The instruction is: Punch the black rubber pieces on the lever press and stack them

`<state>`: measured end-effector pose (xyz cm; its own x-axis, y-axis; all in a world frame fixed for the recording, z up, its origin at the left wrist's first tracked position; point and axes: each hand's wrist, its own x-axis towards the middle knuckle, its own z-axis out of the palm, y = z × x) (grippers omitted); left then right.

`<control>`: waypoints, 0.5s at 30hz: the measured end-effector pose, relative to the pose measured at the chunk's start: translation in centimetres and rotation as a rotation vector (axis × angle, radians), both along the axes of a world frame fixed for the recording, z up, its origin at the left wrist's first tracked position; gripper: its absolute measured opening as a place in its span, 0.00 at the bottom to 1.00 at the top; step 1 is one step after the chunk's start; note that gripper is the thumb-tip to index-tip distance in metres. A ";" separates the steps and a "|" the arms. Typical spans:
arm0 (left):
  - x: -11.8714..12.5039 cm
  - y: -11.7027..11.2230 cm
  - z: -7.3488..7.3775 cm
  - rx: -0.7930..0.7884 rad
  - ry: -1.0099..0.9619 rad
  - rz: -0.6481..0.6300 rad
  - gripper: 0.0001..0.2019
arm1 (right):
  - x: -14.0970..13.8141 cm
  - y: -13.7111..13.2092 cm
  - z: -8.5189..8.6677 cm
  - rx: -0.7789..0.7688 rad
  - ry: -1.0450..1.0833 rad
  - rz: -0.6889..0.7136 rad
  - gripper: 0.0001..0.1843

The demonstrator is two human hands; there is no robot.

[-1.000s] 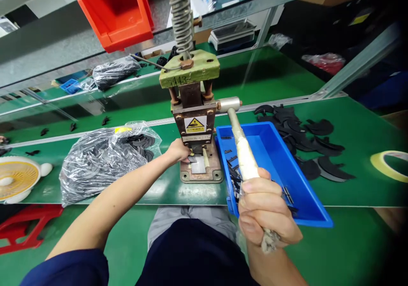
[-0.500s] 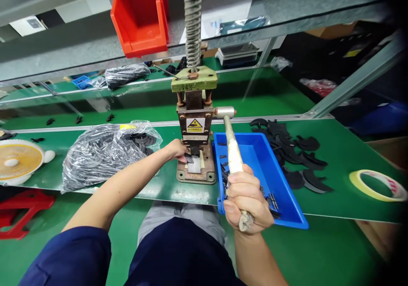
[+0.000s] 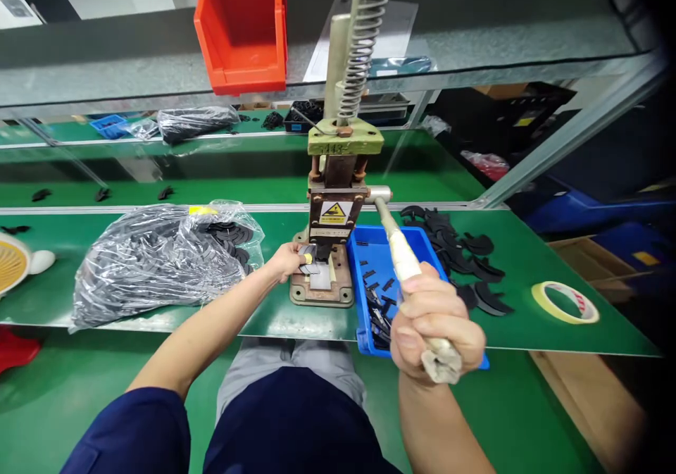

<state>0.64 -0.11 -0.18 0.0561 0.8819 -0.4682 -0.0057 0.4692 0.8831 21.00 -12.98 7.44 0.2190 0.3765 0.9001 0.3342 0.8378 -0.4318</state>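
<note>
My right hand (image 3: 438, 326) is wrapped round the tape-covered lever (image 3: 401, 252) of a hand press (image 3: 336, 206), which stands at the middle of the green bench. Pinched in my left hand (image 3: 288, 261) is a dark curved plastic part (image 3: 308, 260) with a small yellow spot on it. I hold this part at the left of the press tool, over the pale metal block on the press base (image 3: 321, 296). Its far end is partly hidden by the tool. A tall spring rises above the press.
Right of the press, a blue tray (image 3: 422, 243) holds small black pieces. Beyond it lie a pile of black curved parts (image 3: 448, 241) and a tape roll (image 3: 565, 302). A clear bag of dark parts (image 3: 153, 263) sits left. An orange bin (image 3: 241, 79) hangs from the shelf above.
My right hand and the lever end have shifted right in view. In my left hand the part now shows a yellow spot and sits slightly further left. The camera view has also turned somewhat.
</note>
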 end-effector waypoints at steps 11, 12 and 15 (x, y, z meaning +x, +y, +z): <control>-3.5 -3.3 1.2 0.177 -0.223 0.071 0.22 | -1.8 2.5 5.8 -0.117 0.278 0.099 0.33; -4.0 -3.8 1.4 0.207 -0.231 0.053 0.23 | -2.1 2.1 4.5 -0.244 0.329 0.088 0.31; -5.2 -5.2 2.2 0.265 -0.233 -0.007 0.23 | -3.4 1.1 -0.5 -0.836 0.404 0.188 0.20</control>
<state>-4.54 -5.33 2.04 0.1410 0.9703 -0.1967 -0.2187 0.2243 0.9497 17.58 -11.87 6.94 0.3249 0.9261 0.1917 -0.0805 0.2291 -0.9701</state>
